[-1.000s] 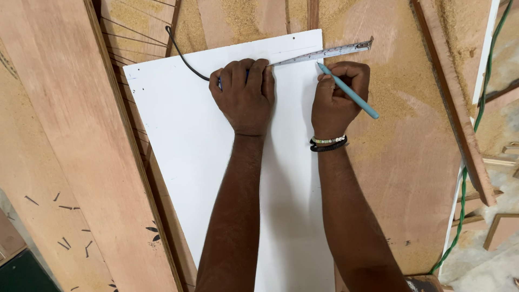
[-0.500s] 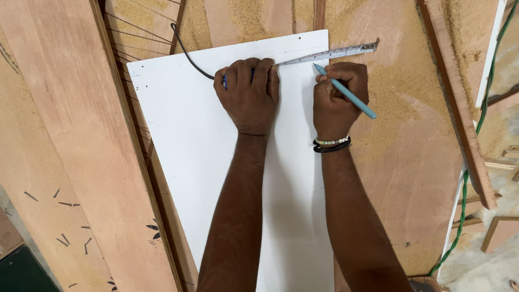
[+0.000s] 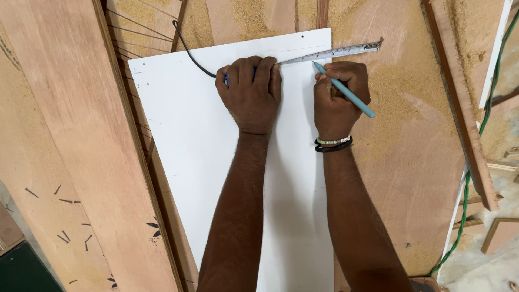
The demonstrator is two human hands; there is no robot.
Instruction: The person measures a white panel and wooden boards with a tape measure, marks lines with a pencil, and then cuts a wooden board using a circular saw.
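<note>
Two hands are working on a white board [image 3: 205,140] that is lying on a sawdust-strewn desk [image 3: 411,162], near its far edge. A tape [image 3: 330,53] is running across that edge to the hook past the right side. The left hand [image 3: 251,89] is pressing down over the tape case, fingers together and curled. The right hand [image 3: 338,97] is pinching a blue pencil [image 3: 343,90], tip touching the board just below the tape. Marking well probably means keeping the tape taut, flat, and the tip tight against the blade.
</note>
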